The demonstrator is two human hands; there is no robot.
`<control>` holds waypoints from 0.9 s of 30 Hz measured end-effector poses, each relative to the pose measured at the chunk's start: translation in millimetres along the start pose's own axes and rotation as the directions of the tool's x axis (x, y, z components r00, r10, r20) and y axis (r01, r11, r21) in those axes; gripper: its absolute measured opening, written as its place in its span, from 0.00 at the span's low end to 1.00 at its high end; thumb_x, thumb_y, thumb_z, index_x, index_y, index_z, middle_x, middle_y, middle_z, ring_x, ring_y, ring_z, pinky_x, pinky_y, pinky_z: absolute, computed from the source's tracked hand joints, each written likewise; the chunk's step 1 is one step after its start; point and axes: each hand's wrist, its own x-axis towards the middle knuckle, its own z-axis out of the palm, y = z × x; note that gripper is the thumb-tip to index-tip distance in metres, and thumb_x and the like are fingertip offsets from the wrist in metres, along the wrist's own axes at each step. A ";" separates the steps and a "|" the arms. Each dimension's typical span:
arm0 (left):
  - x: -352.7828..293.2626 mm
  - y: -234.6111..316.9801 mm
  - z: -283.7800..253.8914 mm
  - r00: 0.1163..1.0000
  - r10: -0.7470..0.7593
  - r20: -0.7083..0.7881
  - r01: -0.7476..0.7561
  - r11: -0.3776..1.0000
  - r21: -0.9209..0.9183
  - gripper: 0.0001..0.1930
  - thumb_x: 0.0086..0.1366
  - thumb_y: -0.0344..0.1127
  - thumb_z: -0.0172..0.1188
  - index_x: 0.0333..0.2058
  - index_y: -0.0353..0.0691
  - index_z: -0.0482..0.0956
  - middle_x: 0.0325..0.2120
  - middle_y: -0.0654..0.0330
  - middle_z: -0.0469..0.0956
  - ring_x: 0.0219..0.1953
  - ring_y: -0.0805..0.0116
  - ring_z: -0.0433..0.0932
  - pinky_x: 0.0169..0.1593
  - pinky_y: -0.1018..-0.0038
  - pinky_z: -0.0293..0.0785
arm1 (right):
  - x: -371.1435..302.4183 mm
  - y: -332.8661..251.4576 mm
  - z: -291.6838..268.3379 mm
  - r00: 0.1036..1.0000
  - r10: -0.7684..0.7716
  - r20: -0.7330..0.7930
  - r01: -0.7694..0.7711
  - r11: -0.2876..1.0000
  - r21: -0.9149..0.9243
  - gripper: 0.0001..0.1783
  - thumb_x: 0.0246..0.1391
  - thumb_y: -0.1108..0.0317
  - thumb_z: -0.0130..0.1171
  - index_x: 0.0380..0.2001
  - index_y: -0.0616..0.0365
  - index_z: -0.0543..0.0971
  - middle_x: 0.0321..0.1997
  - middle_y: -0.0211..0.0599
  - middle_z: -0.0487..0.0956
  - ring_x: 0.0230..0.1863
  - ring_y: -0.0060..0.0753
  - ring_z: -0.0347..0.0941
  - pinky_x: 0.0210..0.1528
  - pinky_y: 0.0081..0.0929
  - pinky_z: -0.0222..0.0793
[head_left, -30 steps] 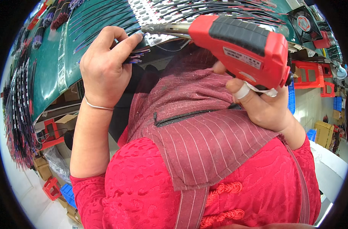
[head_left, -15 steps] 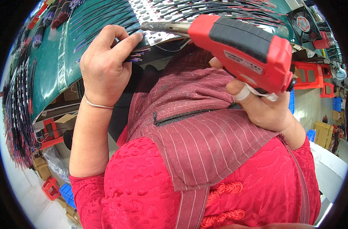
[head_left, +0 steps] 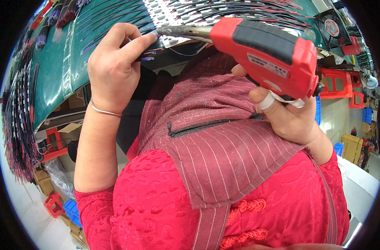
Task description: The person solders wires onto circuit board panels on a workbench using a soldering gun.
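My right hand (head_left: pixel 288 118) grips a red and black soldering gun (head_left: pixel 265 52), with white tape wrapped on the thumb. The gun's dark metal tip (head_left: pixel 173 31) points left and reaches the near edge of a white panel of small boards (head_left: pixel 160 14). Right beside that tip, my left hand (head_left: pixel 117 62) is closed in a pinch on thin wires, whose coloured ends (head_left: pixel 150 53) stick out below its fingers. Exactly where the wires meet the board is hidden by the fingers and tip. More dark wires (head_left: pixel 115 18) fan out left of the panel.
Everything lies on a green-topped table (head_left: pixel 52 96). Bundled wires (head_left: pixel 21 125) hang over its left edge. A black fan (head_left: pixel 332 27) stands at the far right. Red stools (head_left: pixel 336 83), blue crates (head_left: pixel 73 212) and cardboard boxes (head_left: pixel 351 148) are on the floor around.
The soldering gun and its tip have shifted slightly right, along with the panel. My left hand has moved up a little, still pinching near the tip.
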 end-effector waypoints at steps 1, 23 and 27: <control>0.1 -1.1 0.4 1.000 0.001 0.001 -0.001 1.000 -0.012 0.20 0.43 0.14 0.59 0.37 0.40 0.85 0.31 0.59 0.75 0.32 0.63 0.78 0.35 0.73 0.75 | 0.3 -1.1 0.4 1.000 0.006 -0.010 -0.006 1.000 -0.029 0.20 0.53 0.83 0.63 0.50 0.65 0.75 0.45 0.41 0.83 0.45 0.28 0.81 0.46 0.25 0.79; 3.0 -6.3 2.9 1.000 -0.022 -0.006 0.021 0.996 -0.084 0.19 0.44 0.15 0.59 0.34 0.44 0.85 0.30 0.61 0.76 0.31 0.62 0.79 0.35 0.70 0.75 | -5.7 -0.6 0.3 0.985 0.161 -0.062 -0.161 0.987 -0.005 0.16 0.55 0.82 0.63 0.48 0.64 0.77 0.44 0.38 0.83 0.43 0.24 0.79 0.45 0.23 0.77; 3.2 -5.6 1.9 1.000 -0.024 -0.001 0.024 0.996 -0.089 0.20 0.44 0.15 0.59 0.34 0.44 0.85 0.30 0.61 0.76 0.31 0.62 0.79 0.35 0.70 0.75 | -1.9 2.0 0.3 0.998 0.025 -0.054 -0.024 1.000 0.020 0.14 0.59 0.76 0.59 0.48 0.65 0.76 0.47 0.43 0.82 0.35 0.21 0.74 0.37 0.22 0.72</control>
